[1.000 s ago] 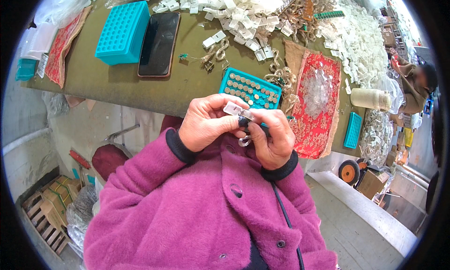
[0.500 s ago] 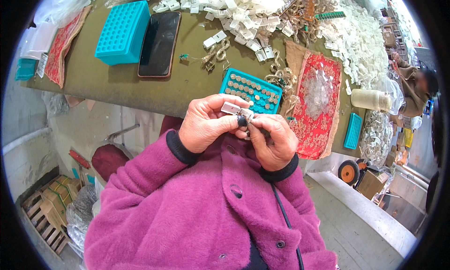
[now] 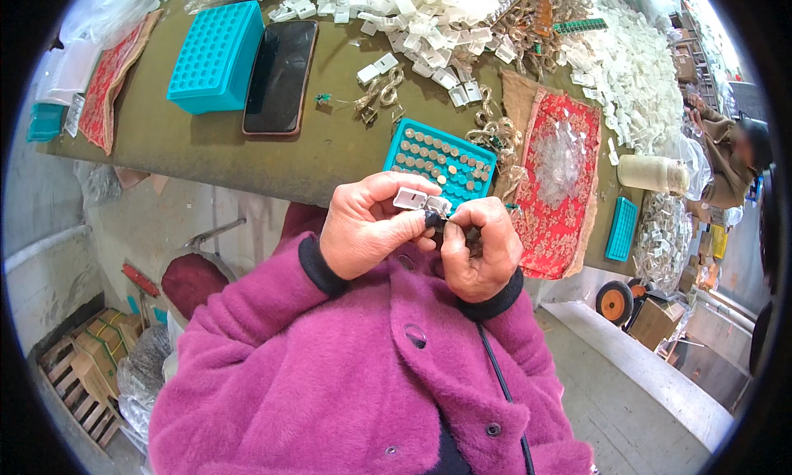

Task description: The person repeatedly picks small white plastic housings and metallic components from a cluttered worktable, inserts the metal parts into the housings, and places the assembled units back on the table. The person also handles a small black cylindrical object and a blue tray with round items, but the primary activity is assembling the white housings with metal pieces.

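My left hand (image 3: 359, 232) is closed on a small white plastic case (image 3: 410, 198), held between fingers and thumb with its hollow side up. A dark patch shows at the tip of the left thumb. My right hand (image 3: 483, 251) touches the case's right end, its thumb and forefinger pinched together; what they hold is too small and hidden to make out. Just beyond both hands lies a teal tray (image 3: 464, 193) with rows of round, silvery button cells. Beside it runs a tangle of thin pale wires (image 3: 497, 135).
A teal holed block (image 3: 216, 58) and a dark phone (image 3: 280, 79) lie at the left. White cases (image 3: 412, 13) are heaped at the back. To the right are red patterned cloth (image 3: 557, 228), a cylindrical jar (image 3: 652, 175) and another teal tray (image 3: 620, 229). Another person (image 3: 734, 157) is at far right.
The white case has tipped so that more of its hollow shows. My right hand has turned, its fingers now curled in tighter against the case's end.
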{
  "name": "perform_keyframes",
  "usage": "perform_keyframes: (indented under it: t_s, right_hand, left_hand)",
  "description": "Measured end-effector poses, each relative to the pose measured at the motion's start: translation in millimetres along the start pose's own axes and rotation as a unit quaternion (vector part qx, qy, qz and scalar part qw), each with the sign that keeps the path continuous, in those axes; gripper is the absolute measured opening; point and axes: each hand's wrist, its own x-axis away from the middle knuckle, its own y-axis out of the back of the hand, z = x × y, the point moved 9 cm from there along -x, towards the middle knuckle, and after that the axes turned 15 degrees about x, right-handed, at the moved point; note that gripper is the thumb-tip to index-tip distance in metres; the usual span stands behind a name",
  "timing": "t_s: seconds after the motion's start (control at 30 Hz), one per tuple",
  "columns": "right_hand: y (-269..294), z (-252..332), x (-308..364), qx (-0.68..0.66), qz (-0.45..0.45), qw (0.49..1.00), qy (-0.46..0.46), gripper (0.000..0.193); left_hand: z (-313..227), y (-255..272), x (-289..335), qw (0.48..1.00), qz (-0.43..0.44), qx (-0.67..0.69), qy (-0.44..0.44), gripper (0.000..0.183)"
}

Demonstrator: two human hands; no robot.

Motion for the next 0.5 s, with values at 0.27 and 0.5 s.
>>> perform_keyframes:
  t_s: [0.27, 0.5]
  right_hand:
    - [-4.7, -11.9, 4.5, -0.019, 0.038, 0.996, -0.078, 0.014]
    - [-27.4, -30.9, 29.2, -0.301, 0.168, 0.882, -0.321, 0.01]
  left_hand:
    - [-40.4, -27.2, 13.5, 0.877, 0.065, -0.391, -0.273, 0.036]
    - [-17.7, -8.7, 10.7, 0.981, 0.05, -0.133, -0.132, 0.03]
